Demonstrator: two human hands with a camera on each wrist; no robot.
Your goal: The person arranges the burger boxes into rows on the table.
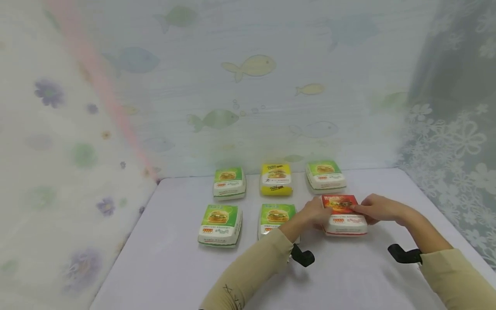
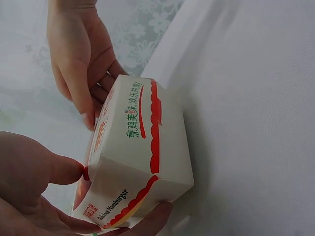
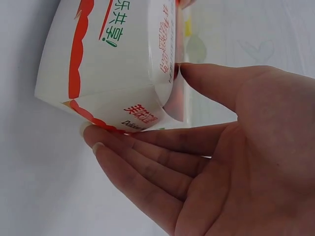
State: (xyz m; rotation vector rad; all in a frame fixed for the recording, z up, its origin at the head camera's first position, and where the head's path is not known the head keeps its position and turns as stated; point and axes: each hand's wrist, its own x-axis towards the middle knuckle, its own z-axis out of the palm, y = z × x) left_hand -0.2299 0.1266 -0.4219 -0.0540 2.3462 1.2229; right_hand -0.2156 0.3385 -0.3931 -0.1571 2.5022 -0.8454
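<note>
A red-topped white hamburger box (image 1: 343, 217) stands at the front right of the table, between the two hands. My left hand (image 1: 314, 212) grips its left side, thumb on top and fingers down the side. On the opposite side my right hand (image 1: 383, 208) holds the box with its thumb on the top edge. In the right wrist view, that hand's fingers (image 3: 162, 164) lie against the lower side of the carton. The left wrist view shows red scalloped trim around the box (image 2: 142, 132), which looks closed. Its underside is hidden.
Green-topped hamburger boxes stand at front left (image 1: 220, 226), front middle (image 1: 277, 215), back left (image 1: 229, 184) and back right (image 1: 325, 175). A yellow box (image 1: 276, 179) sits between the back ones. My left forearm partly covers the front middle box. Patterned curtains (image 1: 248, 86) surround the white table (image 1: 162, 258).
</note>
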